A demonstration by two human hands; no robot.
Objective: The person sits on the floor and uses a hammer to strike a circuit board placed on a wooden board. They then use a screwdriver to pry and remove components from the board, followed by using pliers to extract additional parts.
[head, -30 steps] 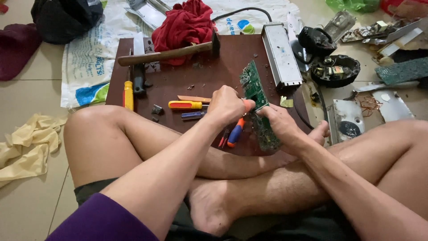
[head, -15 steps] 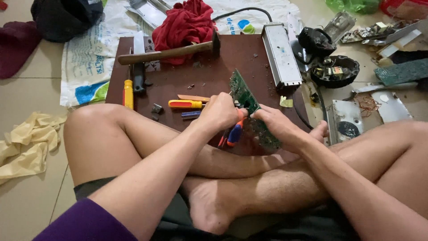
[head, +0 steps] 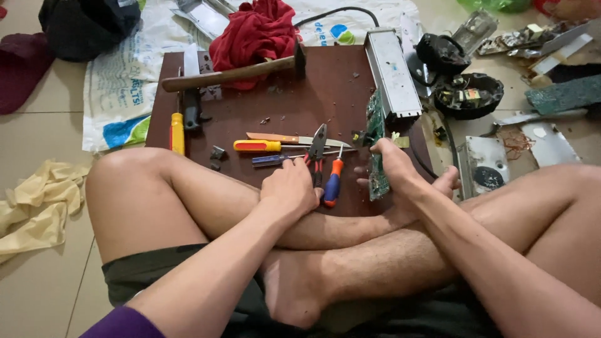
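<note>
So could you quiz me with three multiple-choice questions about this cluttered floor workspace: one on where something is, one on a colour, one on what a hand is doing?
1. Where does the hammer lie?
A. across the far side of the brown board
B. on the yellow cloth
C. in the person's lap

2. What colour is the cloth behind the hammer?
A. blue
B. red
C. white

3. What does the right hand hold?
A. a screwdriver
B. nothing
C. a green circuit board stood on edge

Answers: 1 A, its wooden handle spans the board's far side. 2 B, it is plainly red. 3 C, the fingers grip the board's lower end.
</note>
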